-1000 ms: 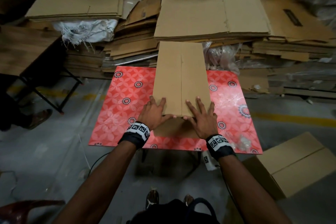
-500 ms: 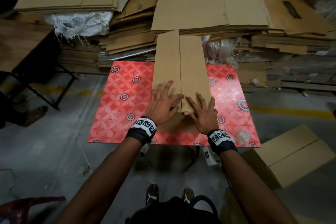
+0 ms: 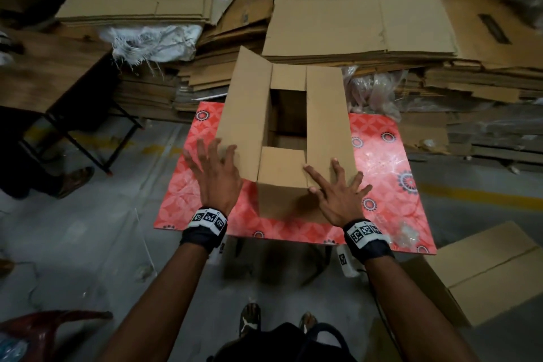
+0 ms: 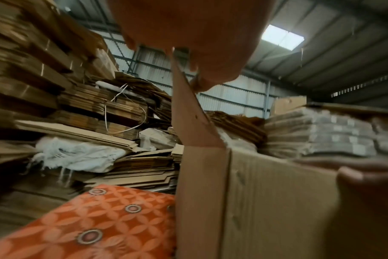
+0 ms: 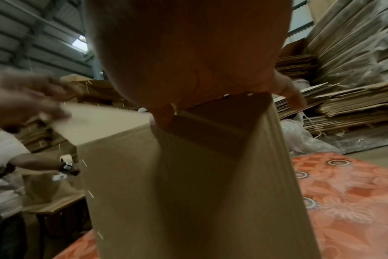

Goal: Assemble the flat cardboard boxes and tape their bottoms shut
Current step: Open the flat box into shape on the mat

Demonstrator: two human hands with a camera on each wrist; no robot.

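Now our left hand (image 3: pixel 214 177) lies spread and flat against the raised left flap, gripping nothing, while our right hand (image 3: pixel 338 194) presses splayed fingers on the right flap of the brown corrugated cardboard box (image 3: pixel 283 138), upright on the red floral-patterned table (image 3: pixel 382 173). We judge it light, stiff, easily creased: push flaps near their folds.

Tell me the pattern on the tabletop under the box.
The tabletop is red-pink with pale petal lattice and dark ringed medallions; head view shows it best.
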